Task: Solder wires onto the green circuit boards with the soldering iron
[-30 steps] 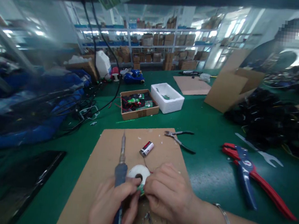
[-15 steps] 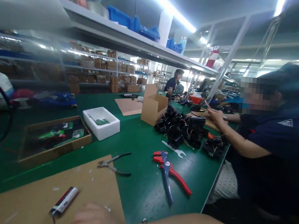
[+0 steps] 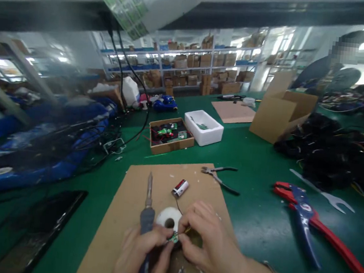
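My left hand (image 3: 141,253) is closed round the blue handle of a soldering iron (image 3: 147,212), its tip pointing away from me over a cardboard sheet (image 3: 122,221). Its fingertips also pinch a small green circuit board (image 3: 174,238). My right hand (image 3: 210,242), a bangle on its wrist, pinches the same board from the right. Just behind the board lies a white solder spool (image 3: 168,217). A red and silver battery (image 3: 180,187) with a thin wire lies further back on the cardboard.
Pliers (image 3: 219,177) lie at the cardboard's far right corner. Red and blue wire strippers (image 3: 309,217) rest on the green table to the right, near black parts (image 3: 328,155). Behind stand a cardboard tray (image 3: 171,136), white foam box (image 3: 203,127) and carton (image 3: 281,109). Cables lie left.
Half a second ago the view had swung right to a seated co-worker; now it is back on my hands, which hold the iron and board much as one second ago.
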A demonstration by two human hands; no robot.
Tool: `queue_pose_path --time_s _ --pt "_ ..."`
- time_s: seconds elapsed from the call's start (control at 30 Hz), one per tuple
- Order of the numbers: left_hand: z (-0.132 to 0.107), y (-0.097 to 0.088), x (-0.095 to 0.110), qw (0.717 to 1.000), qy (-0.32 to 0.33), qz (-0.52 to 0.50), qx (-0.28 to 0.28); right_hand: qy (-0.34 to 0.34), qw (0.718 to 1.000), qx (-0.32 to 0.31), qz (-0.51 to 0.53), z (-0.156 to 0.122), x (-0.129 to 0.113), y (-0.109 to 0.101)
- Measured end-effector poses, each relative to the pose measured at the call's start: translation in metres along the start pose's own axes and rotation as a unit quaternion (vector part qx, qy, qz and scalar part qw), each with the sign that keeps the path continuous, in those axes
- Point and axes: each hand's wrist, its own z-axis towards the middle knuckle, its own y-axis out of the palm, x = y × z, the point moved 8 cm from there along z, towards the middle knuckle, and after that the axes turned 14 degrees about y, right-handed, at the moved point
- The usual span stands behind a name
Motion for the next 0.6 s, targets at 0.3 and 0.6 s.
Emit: queue_pose_path --time_s 0.3,0.6 --pt "0.003 0.002 0.001 0.999 -0.015 -0.025 -0.015 -0.08 0.993 0.038 -0.076 0.002 -0.009 0.001" --pt "0.004 0.001 0.002 0.999 -0.016 -0.008 -0.034 -0.079 0.993 0.042 -0.083 0.001 -0.011 -0.001"
